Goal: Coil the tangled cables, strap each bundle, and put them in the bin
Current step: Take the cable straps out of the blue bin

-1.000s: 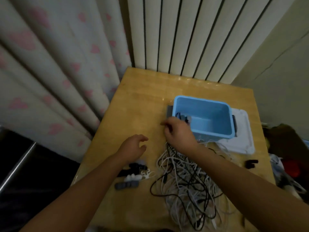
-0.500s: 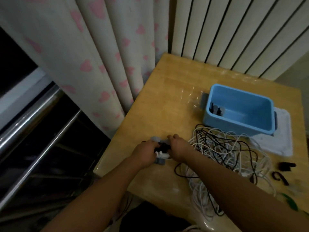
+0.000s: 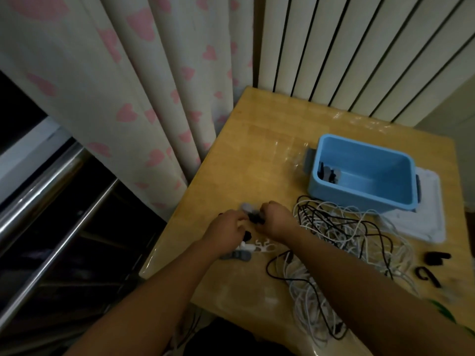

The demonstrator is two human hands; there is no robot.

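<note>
A tangled heap of white and black cables (image 3: 344, 242) lies on the wooden table (image 3: 257, 155), in front of a light blue bin (image 3: 359, 173) that holds a small dark item (image 3: 327, 173) in its left end. Left of the heap, my left hand (image 3: 226, 233) and my right hand (image 3: 276, 222) meet over a cluster of small straps. Both pinch a black strap (image 3: 254, 218) between them. White (image 3: 259, 247) and grey straps (image 3: 237, 255) lie just below my left hand.
A white lid (image 3: 426, 222) lies under and right of the bin. Two black straps (image 3: 434, 258) rest at the table's right. A heart-print curtain (image 3: 128, 98) hangs left of the table, a slatted panel behind it. The table's left edge drops to a dark rail.
My right hand left the bin's rim and came down left to the straps, where my left hand joined it. Both now grip a black strap lifted off the cluster. The view shifted left.
</note>
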